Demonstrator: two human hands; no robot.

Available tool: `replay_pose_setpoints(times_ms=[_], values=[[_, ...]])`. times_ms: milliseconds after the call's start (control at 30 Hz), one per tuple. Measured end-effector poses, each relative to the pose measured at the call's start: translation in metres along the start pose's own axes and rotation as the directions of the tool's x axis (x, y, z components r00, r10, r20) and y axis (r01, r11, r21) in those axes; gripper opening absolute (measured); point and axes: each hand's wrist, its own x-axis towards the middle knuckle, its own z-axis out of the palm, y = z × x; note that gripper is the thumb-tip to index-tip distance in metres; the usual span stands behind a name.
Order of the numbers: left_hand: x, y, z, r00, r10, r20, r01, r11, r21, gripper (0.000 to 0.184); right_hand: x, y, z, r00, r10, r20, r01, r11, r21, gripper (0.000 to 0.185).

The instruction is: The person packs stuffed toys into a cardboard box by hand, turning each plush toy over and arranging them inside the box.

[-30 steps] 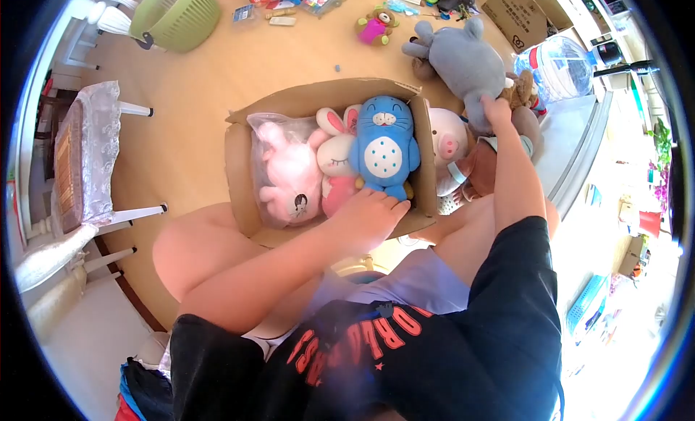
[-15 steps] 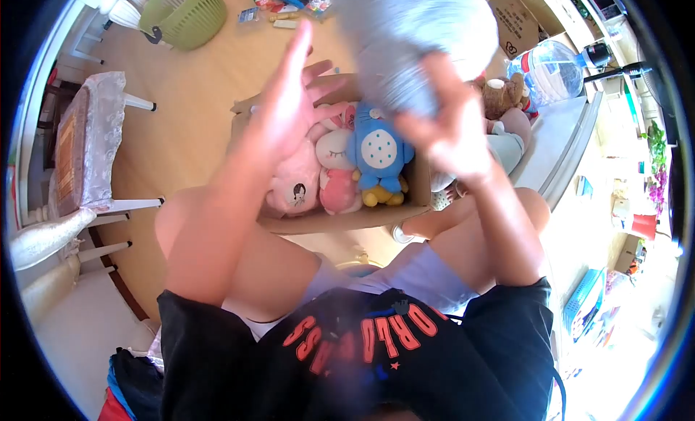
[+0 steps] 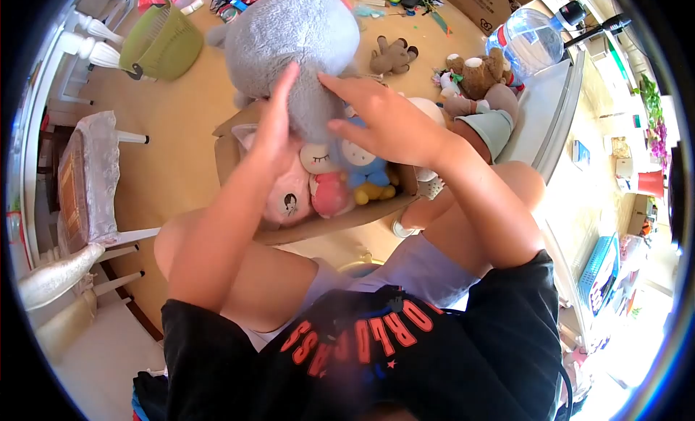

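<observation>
A big grey plush toy [image 3: 297, 41] stands over the far side of an open cardboard box [image 3: 311, 233], its lower part reaching down between my hands. My left hand [image 3: 279, 128] presses flat along the toy's left side, fingers extended. On the other side, my right hand [image 3: 384, 120] holds it with fingers bent over the fur and thumb apart. Inside the box lie a pink plush toy [image 3: 286, 186], a white-faced plush with closed eyes [image 3: 316, 157], a red-pink plush [image 3: 333, 195], and a blue plush [image 3: 365, 176] above a yellow one [image 3: 375, 193]. The grey toy hides the box's back.
Several plush toys lie right of the box, including a brown bear [image 3: 481, 73] and a small brown plush [image 3: 394, 55]. A large water bottle [image 3: 528, 37] lies behind them. A green basket [image 3: 163, 44] and a covered stool [image 3: 94, 178] stand left. Small items litter the far floor.
The grey plush toy has moved left and is now between both hands. My left hand, formerly apart from it, now touches it. The right hand has shifted left with the toy.
</observation>
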Motion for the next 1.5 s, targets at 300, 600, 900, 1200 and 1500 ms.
replay_pose_setpoints(times_ms=[300, 600, 900, 1200, 1500], values=[[0.022, 0.05, -0.029, 0.913, 0.187, -0.363, -0.326, 0.87, -0.371, 0.053, 0.016, 0.007, 0.027, 0.94, -0.065, 0.335, 0.05, 0.997, 0.053, 0.064], [0.039, -0.016, -0.036, 0.906, 0.247, -0.344, -0.269, 0.963, -0.018, 0.051, 0.076, 0.062, -0.031, 0.793, 0.432, 0.429, -0.266, 0.88, -0.394, 0.043], [-0.004, -0.084, -0.002, 0.968, -0.166, 0.188, -0.104, 0.417, 0.903, 0.037, 0.104, 0.18, -0.074, 0.912, 0.386, 0.136, -0.318, 0.877, -0.36, 0.044], [-0.025, -0.138, -0.016, 0.856, -0.01, 0.516, -0.514, -0.112, 0.85, 0.056, 0.018, 0.398, 0.052, 0.743, 0.62, 0.253, -0.431, 0.732, -0.528, 0.055], [-0.004, -0.133, -0.017, 0.92, -0.093, 0.38, -0.382, -0.005, 0.924, 0.045, 0.102, 0.415, 0.061, 0.849, 0.438, 0.295, -0.081, 0.66, -0.747, 0.051]])
